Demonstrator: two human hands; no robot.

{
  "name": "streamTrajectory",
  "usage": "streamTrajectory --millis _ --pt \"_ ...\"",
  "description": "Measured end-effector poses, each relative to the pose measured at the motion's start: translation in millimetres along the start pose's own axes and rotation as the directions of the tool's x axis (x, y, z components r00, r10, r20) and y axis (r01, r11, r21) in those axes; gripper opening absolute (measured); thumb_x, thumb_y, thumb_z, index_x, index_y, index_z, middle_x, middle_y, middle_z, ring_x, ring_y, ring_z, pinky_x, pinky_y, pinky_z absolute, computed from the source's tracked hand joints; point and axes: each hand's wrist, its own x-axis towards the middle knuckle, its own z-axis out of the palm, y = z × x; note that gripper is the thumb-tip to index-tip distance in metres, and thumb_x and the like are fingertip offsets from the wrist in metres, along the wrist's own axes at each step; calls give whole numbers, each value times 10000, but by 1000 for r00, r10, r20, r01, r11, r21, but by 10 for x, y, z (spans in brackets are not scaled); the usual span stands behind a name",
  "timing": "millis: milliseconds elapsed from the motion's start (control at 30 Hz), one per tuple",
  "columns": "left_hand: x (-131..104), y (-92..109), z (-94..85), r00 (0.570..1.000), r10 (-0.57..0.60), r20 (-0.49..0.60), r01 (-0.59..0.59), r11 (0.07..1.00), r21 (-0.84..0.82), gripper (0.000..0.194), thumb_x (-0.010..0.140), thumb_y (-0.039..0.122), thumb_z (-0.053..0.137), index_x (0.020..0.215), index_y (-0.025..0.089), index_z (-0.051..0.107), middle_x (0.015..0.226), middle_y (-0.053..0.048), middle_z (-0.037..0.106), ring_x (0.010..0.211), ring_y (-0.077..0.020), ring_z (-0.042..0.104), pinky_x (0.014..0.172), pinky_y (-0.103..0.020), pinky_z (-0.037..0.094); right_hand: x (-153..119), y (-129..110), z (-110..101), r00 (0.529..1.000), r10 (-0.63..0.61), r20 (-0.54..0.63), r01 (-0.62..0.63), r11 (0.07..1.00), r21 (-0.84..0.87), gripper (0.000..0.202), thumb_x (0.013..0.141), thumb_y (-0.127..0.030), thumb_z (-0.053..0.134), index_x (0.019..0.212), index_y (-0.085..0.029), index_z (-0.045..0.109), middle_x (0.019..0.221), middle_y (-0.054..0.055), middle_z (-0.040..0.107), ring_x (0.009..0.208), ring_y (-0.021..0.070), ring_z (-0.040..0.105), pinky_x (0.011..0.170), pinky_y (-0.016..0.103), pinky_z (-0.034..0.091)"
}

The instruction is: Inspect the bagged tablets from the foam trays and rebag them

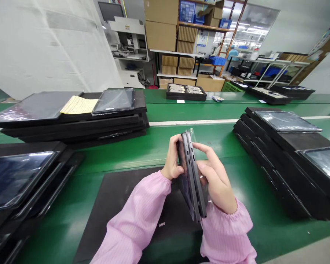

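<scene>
Two dark tablets stand on edge, nearly face to face, their port-lined sides turned up toward me. My left hand is closed on the left tablet, its thumb near the upper edge and its fingers behind. On the other side my right hand grips the right tablet, with thumb and forefinger against its outer face. Clear film sticks out past the far end of the right tablet. Beneath them lies a flat black mat with a few small pale round marks.
Stacked black trays with film-covered tablets stand at the left, back left and right. A yellow sticker sheet lies on the back left stack. Across the green bench, a black tray holds pale parts.
</scene>
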Motion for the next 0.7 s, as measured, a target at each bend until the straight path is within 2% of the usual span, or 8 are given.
streamTrajectory --millis 167,400,700 --pt "8 12 11 1000 13 15 -13 999 -33 793 781 863 381 1299 265 441 1140 -84 475 1072 -287 527 981 -489 467 -15 -18 -31 1000 -30 -9 29 1000 -10 363 904 -222 410 1256 -195 499 484 -114 351 415 104 299 409 227 235" --pt "1 48 24 992 -119 -34 116 990 -84 829 693 901 455 1211 254 485 1086 -83 499 1034 -296 531 989 -489 446 -30 -53 -33 999 -37 19 38 998 -46 370 894 -216 407 1253 -183 489 481 -113 393 413 107 342 426 234 280" --pt "24 69 18 996 -94 11 95 992 -78 803 729 891 423 1218 256 466 1086 -81 490 1030 -291 531 964 -487 463 -77 -17 -77 995 -18 97 16 1000 24 434 890 -236 463 1321 -201 423 571 -97 439 459 97 354 444 226 263"
